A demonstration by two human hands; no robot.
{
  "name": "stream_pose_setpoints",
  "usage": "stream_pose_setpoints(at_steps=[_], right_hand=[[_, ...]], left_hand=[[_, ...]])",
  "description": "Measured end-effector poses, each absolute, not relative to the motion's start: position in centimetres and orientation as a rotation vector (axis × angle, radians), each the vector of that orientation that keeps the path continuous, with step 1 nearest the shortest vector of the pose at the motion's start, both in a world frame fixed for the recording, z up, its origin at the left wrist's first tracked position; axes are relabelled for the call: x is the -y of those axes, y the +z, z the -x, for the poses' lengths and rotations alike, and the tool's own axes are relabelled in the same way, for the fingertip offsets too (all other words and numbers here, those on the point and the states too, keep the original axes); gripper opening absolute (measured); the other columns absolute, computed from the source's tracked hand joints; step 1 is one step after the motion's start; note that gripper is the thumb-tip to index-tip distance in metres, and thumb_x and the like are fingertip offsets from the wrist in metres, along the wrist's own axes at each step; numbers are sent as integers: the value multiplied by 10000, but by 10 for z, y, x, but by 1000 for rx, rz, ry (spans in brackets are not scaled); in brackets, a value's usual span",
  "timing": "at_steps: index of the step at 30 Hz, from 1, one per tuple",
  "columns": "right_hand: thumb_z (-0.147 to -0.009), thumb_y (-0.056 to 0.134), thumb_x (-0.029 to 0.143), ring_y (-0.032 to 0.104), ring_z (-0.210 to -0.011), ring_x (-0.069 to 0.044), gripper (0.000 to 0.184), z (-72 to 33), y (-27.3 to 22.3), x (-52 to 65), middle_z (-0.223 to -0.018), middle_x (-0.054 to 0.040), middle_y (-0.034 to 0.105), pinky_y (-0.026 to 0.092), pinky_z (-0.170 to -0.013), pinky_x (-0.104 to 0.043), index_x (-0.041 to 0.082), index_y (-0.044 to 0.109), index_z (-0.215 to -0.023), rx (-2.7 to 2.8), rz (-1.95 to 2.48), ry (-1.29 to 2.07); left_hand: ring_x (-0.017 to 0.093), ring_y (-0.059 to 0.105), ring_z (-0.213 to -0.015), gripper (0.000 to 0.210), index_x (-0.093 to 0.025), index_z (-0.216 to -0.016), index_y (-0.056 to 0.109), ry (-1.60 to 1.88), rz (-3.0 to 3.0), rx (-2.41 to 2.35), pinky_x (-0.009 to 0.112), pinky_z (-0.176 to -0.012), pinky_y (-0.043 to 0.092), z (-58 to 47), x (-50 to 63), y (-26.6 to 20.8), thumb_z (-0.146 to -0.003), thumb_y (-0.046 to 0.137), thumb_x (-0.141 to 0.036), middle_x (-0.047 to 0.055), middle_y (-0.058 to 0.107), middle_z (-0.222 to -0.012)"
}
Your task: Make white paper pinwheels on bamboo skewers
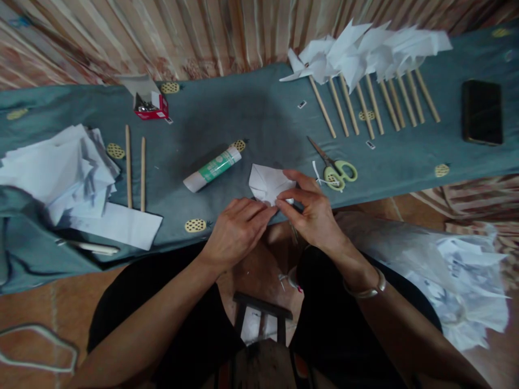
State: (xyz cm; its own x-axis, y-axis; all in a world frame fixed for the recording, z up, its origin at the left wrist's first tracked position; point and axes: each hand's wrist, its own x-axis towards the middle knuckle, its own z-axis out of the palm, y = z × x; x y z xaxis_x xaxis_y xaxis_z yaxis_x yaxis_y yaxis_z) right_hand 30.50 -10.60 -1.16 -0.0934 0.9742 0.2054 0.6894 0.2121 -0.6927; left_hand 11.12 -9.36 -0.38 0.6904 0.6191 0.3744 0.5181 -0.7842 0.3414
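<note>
A small folded white paper (265, 178) with crease lines lies at the table's near edge, in front of me. My left hand (242, 229) has its fingers pressed together on the paper's near edge. My right hand (312, 208) pinches the same edge with thumb and forefinger, its other fingers curled over the paper's right side. The fingers cover the lower part of the paper. A glue stick (214, 168) with a green label lies left of the paper. Green-handled scissors (334, 166) rest to the right of it, blades pointing away and slightly apart.
Several paper pinwheels (348, 54) on wooden sticks line the back right, near a black phone (482, 112). At left are a paper stack (60, 167), two wooden sticks (128, 165), a pen (89, 247) and an open red box (152, 108). A plastic bag (458, 281) of paper stands at lower right.
</note>
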Motion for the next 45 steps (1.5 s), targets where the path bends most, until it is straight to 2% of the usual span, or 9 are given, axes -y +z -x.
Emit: stream_pose_setpoints(at_steps=[13, 28, 45], right_hand=[[-809, 632, 189, 526, -1235, -262, 67, -297, -17, 101, -1303, -65, 587, 441, -1035, -465, 225, 678, -777, 1786, 1562, 494], [-794, 641, 191, 543, -1213, -292, 33, -294, -17, 101, -1300, -104, 588, 451, -1021, -484, 207, 657, -771, 1775, 1612, 464], [-826, 634, 235, 520, -1241, -277, 32, -297, -20, 101, -1324, -70, 569, 435, -1048, -478, 224, 663, -819, 1811, 1578, 479]], left_hand=[[184, 599, -847, 173, -116, -1012, 652, 677, -2701, -926, 318, -732, 528, -113, 93, -7, -925, 514, -170, 80, 687, -938], [177, 588, -829, 173, -112, -1027, 650, 714, -2664, -939, 312, -728, 531, -114, 92, -9, -916, 524, -151, 79, 679, -932], [174, 593, -840, 179, -131, -1022, 654, 694, -2672, -940, 320, -733, 534, -114, 92, -10, -928, 505, -160, 76, 678, -935]])
